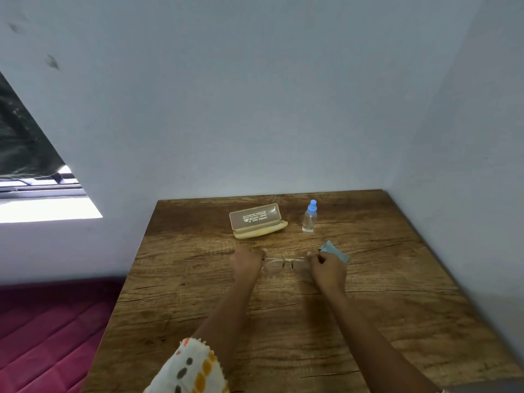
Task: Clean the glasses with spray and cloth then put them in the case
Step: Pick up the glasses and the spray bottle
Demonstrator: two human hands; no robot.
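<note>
Thin-framed glasses (279, 264) are held between both hands just above the wooden table (283, 321). My left hand (246, 262) grips the left end of the frame and my right hand (327, 266) pinches the right end. A blue-grey cloth (336, 252) lies on the table just behind my right hand, partly hidden by it. The beige glasses case (256, 221) stands open farther back, lid up. A small clear spray bottle (309, 218) with a blue cap stands upright to the right of the case.
The table sits in a corner, with pale walls (255, 109) behind and to the right. A red quilted mattress (51, 336) lies low on the left, and a window (34, 180) is at the far left.
</note>
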